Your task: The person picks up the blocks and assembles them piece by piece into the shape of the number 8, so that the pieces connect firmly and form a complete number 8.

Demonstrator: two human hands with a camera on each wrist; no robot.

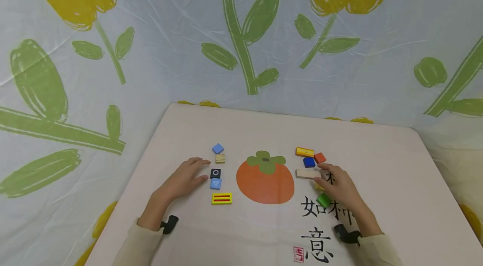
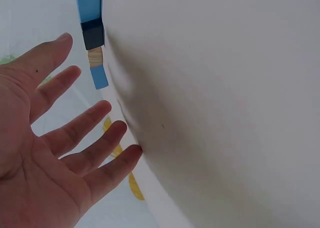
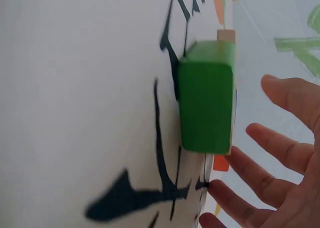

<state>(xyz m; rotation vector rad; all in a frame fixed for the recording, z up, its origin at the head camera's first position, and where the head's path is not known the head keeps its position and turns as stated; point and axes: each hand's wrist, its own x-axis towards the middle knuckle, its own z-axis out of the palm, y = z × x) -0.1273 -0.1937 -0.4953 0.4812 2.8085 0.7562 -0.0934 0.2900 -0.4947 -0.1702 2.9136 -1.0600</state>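
Note:
My left hand [image 1: 186,177] is at the left group of blocks, fingers spread and nothing held. Closest to it lie a black block with a white ring [image 1: 215,173] and a light blue block with a pale mark [image 1: 216,184]. A striped wooden block [image 1: 220,158] and a blue block [image 1: 217,148] sit farther back. My right hand [image 1: 341,188] hovers by the right group, its fingers apart in the right wrist view. Beside its fingertips is a beige block [image 1: 306,173]; a yellow block [image 1: 319,187] is partly hidden under the hand. The green block [image 3: 207,105] stands nearer the wrist.
A yellow block with red stripes [image 1: 222,198] lies in front at left. Behind the right hand are a yellow-orange block [image 1: 305,151], a dark blue block [image 1: 309,162] and a red block [image 1: 320,157]. A printed persimmon [image 1: 264,186] marks the tabletop [image 1: 241,232] between both groups.

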